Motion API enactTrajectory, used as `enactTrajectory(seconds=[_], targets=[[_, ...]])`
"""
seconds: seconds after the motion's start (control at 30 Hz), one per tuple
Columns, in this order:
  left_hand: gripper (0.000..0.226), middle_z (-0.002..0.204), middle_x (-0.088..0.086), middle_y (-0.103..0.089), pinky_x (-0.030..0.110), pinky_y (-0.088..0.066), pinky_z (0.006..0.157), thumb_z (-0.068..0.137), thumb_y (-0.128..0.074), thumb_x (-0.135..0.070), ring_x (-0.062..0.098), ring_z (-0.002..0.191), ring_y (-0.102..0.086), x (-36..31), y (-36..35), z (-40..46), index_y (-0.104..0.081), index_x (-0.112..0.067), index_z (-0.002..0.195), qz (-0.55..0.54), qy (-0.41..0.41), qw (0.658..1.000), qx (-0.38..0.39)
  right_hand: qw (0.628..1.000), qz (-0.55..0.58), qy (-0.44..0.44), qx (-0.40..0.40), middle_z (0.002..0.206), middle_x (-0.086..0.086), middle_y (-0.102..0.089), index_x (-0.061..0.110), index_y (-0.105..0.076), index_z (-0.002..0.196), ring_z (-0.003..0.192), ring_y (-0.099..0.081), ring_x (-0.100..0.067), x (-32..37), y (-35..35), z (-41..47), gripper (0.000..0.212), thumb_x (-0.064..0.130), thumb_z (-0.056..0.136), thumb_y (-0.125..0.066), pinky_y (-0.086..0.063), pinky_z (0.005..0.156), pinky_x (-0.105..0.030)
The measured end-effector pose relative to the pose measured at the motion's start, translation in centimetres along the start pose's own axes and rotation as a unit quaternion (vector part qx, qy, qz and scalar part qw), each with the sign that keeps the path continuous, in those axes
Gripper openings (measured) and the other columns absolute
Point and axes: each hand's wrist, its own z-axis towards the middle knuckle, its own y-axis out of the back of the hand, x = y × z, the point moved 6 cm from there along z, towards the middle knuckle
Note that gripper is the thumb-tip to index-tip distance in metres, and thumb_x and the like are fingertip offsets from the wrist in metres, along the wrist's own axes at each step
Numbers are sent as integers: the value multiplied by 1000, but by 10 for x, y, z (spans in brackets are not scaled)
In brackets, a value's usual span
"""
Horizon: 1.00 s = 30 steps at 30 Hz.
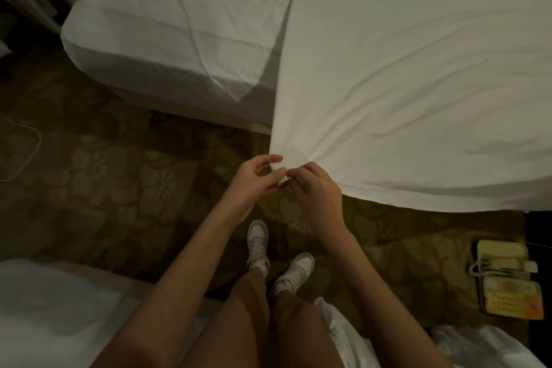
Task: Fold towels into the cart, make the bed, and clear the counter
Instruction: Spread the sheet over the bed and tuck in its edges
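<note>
A large white sheet (418, 69) is stretched from the bed toward me, its folds running down to one corner. My left hand (254, 181) and my right hand (316, 191) meet at that corner and both pinch it between thumb and fingers, above the carpet. The bed (167, 33) at the upper left wears a white fitted sheet, and the loose sheet covers its right part. No towels, cart or counter are in view.
Patterned dark carpet (119, 173) fills the aisle where my feet stand. A second white bed (44, 308) sits at the lower left. A yellowish case with cords (504, 278) lies on the floor at right. White linen (478, 349) is bundled at the lower right, and a cable (30, 143) lies at far left.
</note>
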Motion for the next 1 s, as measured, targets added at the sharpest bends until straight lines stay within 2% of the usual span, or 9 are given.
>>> enactTrajectory(seconds=[0.1,0.23,0.37,0.47,0.57,0.67,0.73,0.83,1.0], targets=[[32,127,7,-52,25,-55,83,89,-61,-9,13,104,-58,-5,0,-4,-56,-15,120,8,-4,999,-32,999,8,-13,-33,92,-6,-66,7,-65,98,79,-61,-16,-5,13,-4,16,1,84,-64,-41,63,-13],[29,113,8,-58,20,-57,72,89,-58,-1,13,88,-64,-17,-6,-6,-56,-7,117,-88,15,995,-40,999,-14,-17,-42,99,-9,-61,5,-63,95,85,-59,-20,-19,21,-13,17,-6,82,-63,-41,62,-19],[26,114,11,-59,24,-59,71,89,-57,1,19,96,-63,-26,-7,-4,-57,-7,114,-110,30,993,-38,998,-41,3,-42,107,-11,-63,7,-69,107,101,-56,-22,-28,18,-18,28,-4,81,-65,-47,75,-24],[26,117,11,-56,24,-58,72,89,-57,1,20,100,-61,-28,-9,-6,-56,-7,114,-94,43,994,-36,995,-32,-5,-93,96,-10,-64,4,-70,97,92,-54,-19,-29,30,-15,21,3,84,-54,-48,70,-27],[29,120,14,-53,23,-59,69,89,-56,4,24,103,-59,-31,-13,-8,-55,-2,117,-100,50,993,-37,992,-13,-15,-121,93,-10,-62,4,-70,91,89,-53,-19,-30,44,-9,19,-5,82,-56,-43,70,-24],[30,120,16,-53,24,-59,68,89,-57,5,25,102,-60,-36,-18,-9,-54,0,118,-100,51,993,-31,992,-20,-9,-122,97,-10,-62,5,-70,96,91,-53,-19,-29,50,-5,20,3,86,-52,-44,72,-24],[28,117,15,-54,24,-59,68,88,-57,5,24,97,-62,-40,-21,-9,-54,0,116,-101,50,993,-30,993,-32,-9,-113,102,-12,-62,5,-69,102,96,-55,-23,-32,51,-5,22,-3,83,-60,-48,75,-30],[27,114,15,-55,24,-59,68,88,-58,5,22,93,-63,-47,-23,-9,-55,1,115,-95,46,994,-28,996,-48,-8,-74,114,-12,-61,9,-67,109,105,-55,-28,-36,47,-3,37,-5,76,-70,-49,85,-39],[31,108,13,-57,25,-59,69,88,-58,5,23,93,-64,-50,-23,-7,-54,3,118,-87,49,994,-33,997,-14,12,-72,117,-13,-62,15,-73,100,108,-56,-32,-32,44,10,23,8,78,-73,-43,88,-40]])
